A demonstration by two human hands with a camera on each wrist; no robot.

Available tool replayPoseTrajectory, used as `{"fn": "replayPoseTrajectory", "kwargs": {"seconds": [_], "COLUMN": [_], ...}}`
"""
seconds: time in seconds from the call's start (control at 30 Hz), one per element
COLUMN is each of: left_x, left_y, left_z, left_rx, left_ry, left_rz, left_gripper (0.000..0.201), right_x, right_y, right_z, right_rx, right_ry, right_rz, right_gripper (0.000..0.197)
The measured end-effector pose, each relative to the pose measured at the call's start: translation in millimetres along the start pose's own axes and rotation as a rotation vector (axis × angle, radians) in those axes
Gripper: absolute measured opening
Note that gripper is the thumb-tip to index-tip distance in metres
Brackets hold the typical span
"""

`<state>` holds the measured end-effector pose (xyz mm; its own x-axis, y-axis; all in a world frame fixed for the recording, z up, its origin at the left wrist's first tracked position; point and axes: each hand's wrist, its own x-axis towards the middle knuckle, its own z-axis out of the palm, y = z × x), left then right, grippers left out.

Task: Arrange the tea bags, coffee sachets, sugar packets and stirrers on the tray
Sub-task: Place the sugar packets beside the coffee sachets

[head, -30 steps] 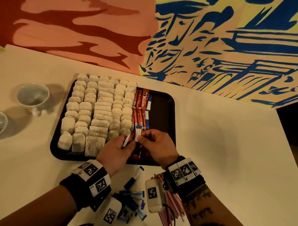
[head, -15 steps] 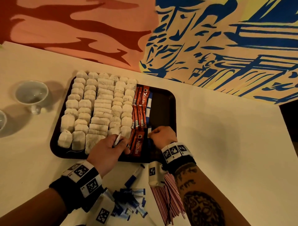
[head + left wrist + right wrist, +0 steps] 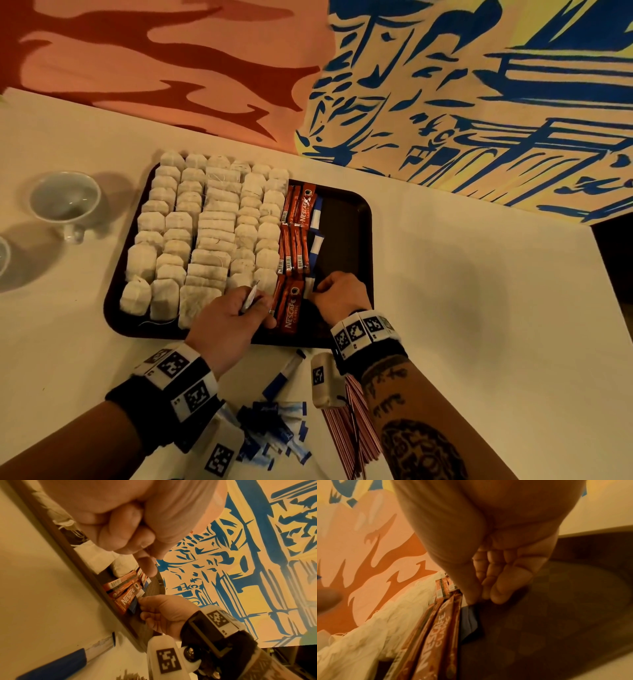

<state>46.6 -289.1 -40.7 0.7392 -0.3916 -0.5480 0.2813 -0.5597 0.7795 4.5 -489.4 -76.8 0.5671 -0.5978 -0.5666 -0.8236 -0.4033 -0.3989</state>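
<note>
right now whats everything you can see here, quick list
tray: one, dark brown, on table
tea bags: many, white, rows filling tray's left part
coffee sachets: several, orange-red, beside tea bags
sugar packets: column on tray, blue-white; loose pile on table near edge
stirrers: bundle, red-white striped, on table under right forearm
cups: two, white, left of tray
left hand: pinches one sugar packet
right hand: pinches a sugar packet on tray

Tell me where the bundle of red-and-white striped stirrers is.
Head view: the red-and-white striped stirrers lie on the white table, off the dark tray, under the right forearm, right of the loose blue-and-white sugar packets.
</note>
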Motion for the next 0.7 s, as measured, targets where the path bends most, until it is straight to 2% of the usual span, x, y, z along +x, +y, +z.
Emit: {"fn": "replayPoseTrajectory", "kwargs": {"seconds": [0.17,0.3,0.43,0.7], "left_x": [0.2,0.2,0.2,3.7], "left_y": [-1.2,-1.1,-1.0,-2.3], "left_z": [2.5,1.6,0.5,-4.6], "left_rx": [-0.001,-0.012,-0.033,-0.047], "left_ry": [-0.01,-0.018,-0.024,-0.006], "left_rz": [0.008,0.015,-0.005,0.006], "left_gripper": [0.018,0.019,0.018,0.022], "right_x": [1.0,9.9,23.7,46.1], "right_y": [-3.7,-12.5,-27.6,-45.7], "right_z": [-3.0,-15.1,-23.5,-29.6], "right_rx": [0.022,0.057,0.049,-0.015], "right_ry": [-0.003,0.05,0.082,0.077], "right_rz": [-0.009,-0.016,-0.049,-0.057], "right_gripper": [0.012,0.012,0.028,0.021]}}
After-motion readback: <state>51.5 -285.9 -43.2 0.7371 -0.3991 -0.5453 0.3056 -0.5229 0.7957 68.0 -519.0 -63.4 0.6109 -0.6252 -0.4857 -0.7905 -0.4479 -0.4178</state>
